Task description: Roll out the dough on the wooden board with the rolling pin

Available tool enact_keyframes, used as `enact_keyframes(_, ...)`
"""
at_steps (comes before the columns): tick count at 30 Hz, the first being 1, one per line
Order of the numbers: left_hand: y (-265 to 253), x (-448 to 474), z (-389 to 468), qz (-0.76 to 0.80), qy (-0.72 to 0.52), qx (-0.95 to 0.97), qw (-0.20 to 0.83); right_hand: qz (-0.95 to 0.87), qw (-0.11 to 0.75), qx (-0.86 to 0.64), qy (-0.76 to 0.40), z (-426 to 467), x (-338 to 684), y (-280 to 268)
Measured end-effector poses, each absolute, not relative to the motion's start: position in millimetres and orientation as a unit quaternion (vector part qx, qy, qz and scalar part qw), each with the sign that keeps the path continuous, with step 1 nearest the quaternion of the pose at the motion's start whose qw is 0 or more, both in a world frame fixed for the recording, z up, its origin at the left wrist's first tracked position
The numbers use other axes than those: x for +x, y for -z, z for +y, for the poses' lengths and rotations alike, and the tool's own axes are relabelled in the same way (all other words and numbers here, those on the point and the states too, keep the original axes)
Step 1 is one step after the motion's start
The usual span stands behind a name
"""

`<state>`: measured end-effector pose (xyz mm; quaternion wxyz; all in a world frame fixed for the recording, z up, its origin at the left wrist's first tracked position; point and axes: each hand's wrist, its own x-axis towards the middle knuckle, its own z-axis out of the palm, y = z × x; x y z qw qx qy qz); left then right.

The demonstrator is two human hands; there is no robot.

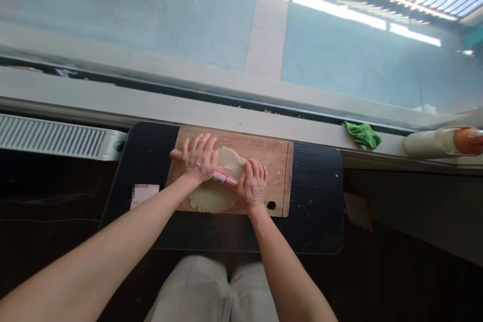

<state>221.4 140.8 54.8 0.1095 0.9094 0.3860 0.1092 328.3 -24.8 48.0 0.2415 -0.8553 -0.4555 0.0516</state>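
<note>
A wooden rolling pin [231,181] lies at a slant across a flat, pale sheet of dough [211,197]. A red and white label shows on the pin between my hands. My left hand [199,158] is closed over the pin's left part, with the fingers reaching over its far side; the left handle tip sticks out past it. Curled over the right end is my right hand [253,183], which hides that handle. The dough has uneven edges and shows on both sides of the pin. Beneath it is a wooden cutting board [273,161] with a hole near its right corner.
The board rests on a black table [317,196] against a white windowsill [188,111]. On the sill are a green cloth [362,135], crumbs and a white and orange bottle [441,142]. A radiator [56,136] is at left. A pale card [145,194] lies by my left forearm.
</note>
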Motion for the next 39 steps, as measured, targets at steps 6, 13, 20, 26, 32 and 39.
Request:
enact_keyframes(6, -52.6, 274.4, 168.7, 0.346, -0.089, 0.924, 0.138, -0.366, 0.228, -0.902, -0.036, -2.6, 359.2, -50.5)
enact_keyframes(13, -49.2, 278.0, 173.8, 0.348, -0.129, 0.916, 0.153, -0.379, 0.184, -0.907, 0.001, -5.2, 325.4, -55.2)
enact_keyframes(20, -59.6, 244.9, 163.4, 0.245, -0.149, 0.949, 0.134, -0.374, 0.141, -0.916, 0.006, -3.7, 303.7, -45.4)
enact_keyframes(26, -58.8, 210.2, 149.1, 0.134, -0.080, 0.982, 0.107, -0.376, 0.158, -0.913, 0.012, -7.7, 296.8, -41.9)
enact_keyframes(32, -61.1, 231.2, 160.9, 0.124, -0.043, 0.985, 0.111, -0.365, 0.166, -0.916, 0.005, 4.1, 310.3, -43.1)
enact_keyframes(39, -67.0, 244.8, 164.2, 0.150, -0.037, 0.983, 0.103, -0.359, 0.170, -0.918, -0.010, 10.3, 320.2, -48.8)
